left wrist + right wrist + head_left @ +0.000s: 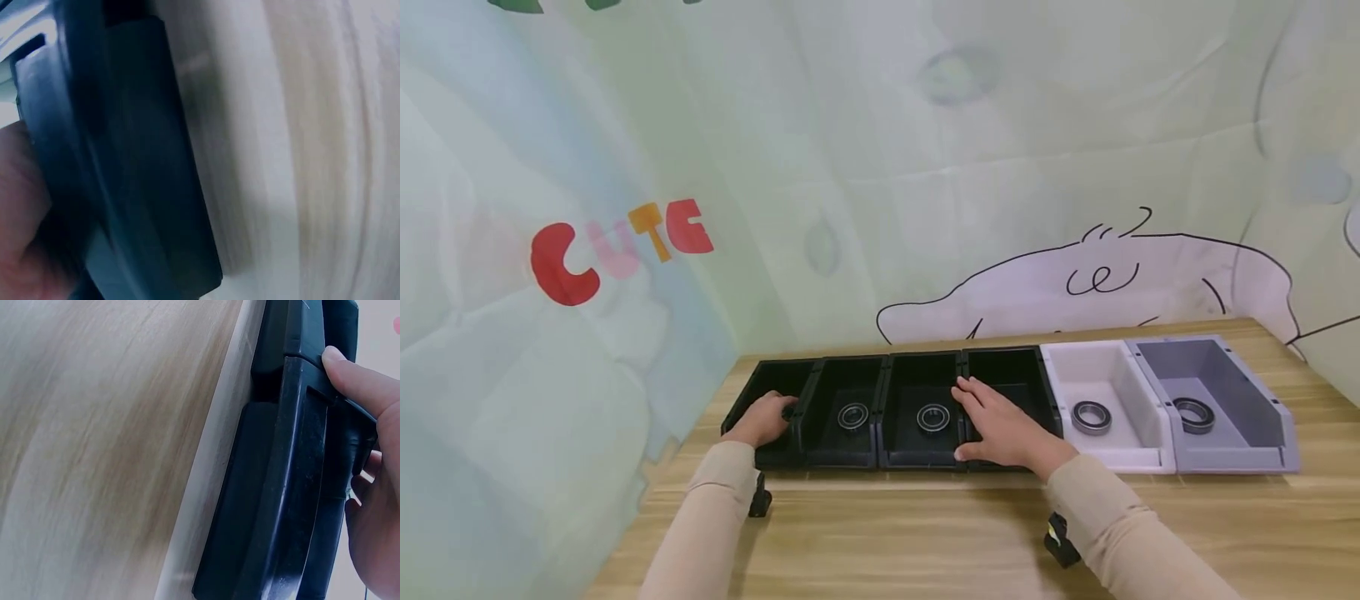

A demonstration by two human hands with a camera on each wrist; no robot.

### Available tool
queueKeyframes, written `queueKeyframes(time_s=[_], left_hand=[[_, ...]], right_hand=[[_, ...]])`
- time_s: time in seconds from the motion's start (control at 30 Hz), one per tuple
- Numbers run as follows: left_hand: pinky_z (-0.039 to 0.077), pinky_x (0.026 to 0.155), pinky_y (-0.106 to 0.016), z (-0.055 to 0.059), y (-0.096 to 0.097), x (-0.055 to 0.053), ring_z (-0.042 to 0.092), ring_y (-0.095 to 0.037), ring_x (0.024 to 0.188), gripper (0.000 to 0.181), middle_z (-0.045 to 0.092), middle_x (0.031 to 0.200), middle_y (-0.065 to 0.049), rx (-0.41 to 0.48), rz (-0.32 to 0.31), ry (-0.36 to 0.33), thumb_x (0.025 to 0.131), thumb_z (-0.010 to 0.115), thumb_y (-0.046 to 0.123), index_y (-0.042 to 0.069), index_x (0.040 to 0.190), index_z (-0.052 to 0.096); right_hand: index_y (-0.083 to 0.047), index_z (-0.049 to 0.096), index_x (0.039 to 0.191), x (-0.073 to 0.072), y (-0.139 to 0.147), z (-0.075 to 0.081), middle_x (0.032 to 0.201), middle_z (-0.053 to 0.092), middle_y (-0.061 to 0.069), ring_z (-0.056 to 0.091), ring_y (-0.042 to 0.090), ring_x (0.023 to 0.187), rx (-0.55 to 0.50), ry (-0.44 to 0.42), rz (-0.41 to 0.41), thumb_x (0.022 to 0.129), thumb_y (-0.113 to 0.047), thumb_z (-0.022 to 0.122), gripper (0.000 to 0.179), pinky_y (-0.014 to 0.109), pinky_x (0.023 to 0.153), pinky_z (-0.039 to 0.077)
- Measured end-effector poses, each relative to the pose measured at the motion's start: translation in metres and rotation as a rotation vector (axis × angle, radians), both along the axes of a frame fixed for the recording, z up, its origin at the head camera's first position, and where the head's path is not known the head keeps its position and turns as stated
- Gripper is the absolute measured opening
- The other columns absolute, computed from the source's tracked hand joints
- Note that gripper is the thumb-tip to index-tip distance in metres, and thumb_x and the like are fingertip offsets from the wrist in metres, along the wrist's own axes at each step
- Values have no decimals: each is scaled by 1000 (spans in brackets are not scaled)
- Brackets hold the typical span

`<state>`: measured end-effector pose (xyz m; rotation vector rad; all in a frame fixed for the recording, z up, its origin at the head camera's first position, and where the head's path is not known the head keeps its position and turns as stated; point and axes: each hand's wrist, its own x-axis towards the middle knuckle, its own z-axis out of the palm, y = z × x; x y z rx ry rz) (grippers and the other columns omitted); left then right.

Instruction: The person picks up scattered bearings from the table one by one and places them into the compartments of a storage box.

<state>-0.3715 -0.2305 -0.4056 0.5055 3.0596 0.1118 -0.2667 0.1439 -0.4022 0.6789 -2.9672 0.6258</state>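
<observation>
In the head view my left hand (pixel 763 419) reaches into the leftmost black bin (pixel 781 456). Its fingertips pinch a dark round piece, seemingly a ball bearing (pixel 788 412), mostly covered by the hand. The left wrist view shows part of that hand (pixel 22 219) beside the bin's front lip (pixel 150 156). My right hand (pixel 1003 425) lies over the fourth black bin (pixel 1011 362), fingers extended toward the divider. The right wrist view has its thumb (pixel 350 374) touching a black bin rim (pixel 305 337). Ring-shaped bearings sit in the second (pixel 853 405) and third bins (pixel 933 407).
To the right, a white bin (pixel 1131 461) and a grey bin (pixel 1232 460) adjoin the black ones, each with a bearing inside. All stand in one row on a wood-grain table (pixel 895 533). Behind hangs a printed cloth (pixel 820 167).
</observation>
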Motion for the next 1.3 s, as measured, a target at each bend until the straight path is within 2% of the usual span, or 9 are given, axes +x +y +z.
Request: queueKeyframes(time_s=[0.43,0.6,0.73,0.8,0.87,0.97,1.1,1.17,1.3], left_hand=[[43,92,-51,4,3,9,52,-45,107,40,49,117,-29,-8,37,-27,87,45,-2,-5,126,50],[39,95,-55,4,0,9,43,-50,116,48,43,128,-32,10,47,-41,86,44,-4,-1,133,45],[35,97,-59,14,5,8,33,-52,125,52,33,139,-32,74,28,-4,87,47,1,3,139,38],[33,99,-59,22,12,13,31,-50,127,51,31,141,-30,109,3,51,90,50,8,4,139,38],[32,101,-58,33,22,22,29,-48,129,49,30,143,-28,151,-24,120,92,50,13,4,139,37],[31,102,-57,52,46,44,30,-43,130,48,32,143,-25,221,-65,275,94,51,19,5,138,40],[34,101,-54,72,88,76,35,-38,129,47,39,141,-20,274,-113,474,93,53,27,10,135,45],[37,99,-53,75,110,87,38,-36,127,47,42,139,-17,293,-119,526,92,54,31,13,135,47],[40,97,-50,72,149,99,42,-33,125,46,47,136,-14,305,-97,527,92,53,33,15,135,48]], right_hand=[[-6,30,144,1,-5,2,154,18,11,15,29,142,7,-9,-17,76,-39,72,86,50,110,26],[-5,29,144,-1,-6,2,154,18,12,15,30,142,20,-17,-14,77,-39,72,87,51,109,26],[-6,28,144,-4,-1,0,154,16,11,14,30,142,34,-20,-32,77,-40,72,88,51,110,25],[-6,28,144,-5,3,-2,154,17,11,15,31,142,46,-1,-38,77,-41,71,88,51,110,24],[-6,28,144,-5,7,-5,154,18,11,16,32,141,57,33,-38,77,-42,70,87,51,110,24],[-7,25,146,-3,13,-8,154,18,13,18,34,140,44,128,-27,79,-43,68,87,54,108,26],[-8,22,146,3,21,0,152,20,15,23,37,138,15,326,-59,82,-43,64,84,54,104,32],[-7,23,146,7,25,11,151,23,17,26,38,136,8,411,-140,85,-41,62,80,54,103,33],[-5,22,145,18,36,34,149,25,19,25,40,135,46,478,-311,88,-34,59,74,55,103,32]])
